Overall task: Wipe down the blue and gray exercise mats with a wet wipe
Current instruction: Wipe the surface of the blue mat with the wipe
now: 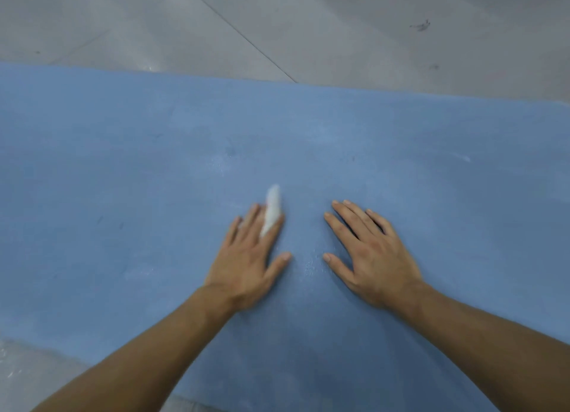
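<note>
The blue exercise mat (308,134) fills most of the view and runs left to right across the floor. My left hand (246,257) lies flat on it with straight fingers. A rolled white wet wipe (272,208) is pinched between its index and middle fingers and sticks out past the fingertips. My right hand (370,257) rests flat on the mat beside it, fingers spread and holding nothing. A wet sheen (310,265) shows on the mat between the two thumbs.
Grey tiled floor (308,25) lies beyond the mat's far edge, with a few dark scuffs. A pale, shiny grey surface (21,368) shows at the bottom left beside the mat's near edge; I cannot tell what it is.
</note>
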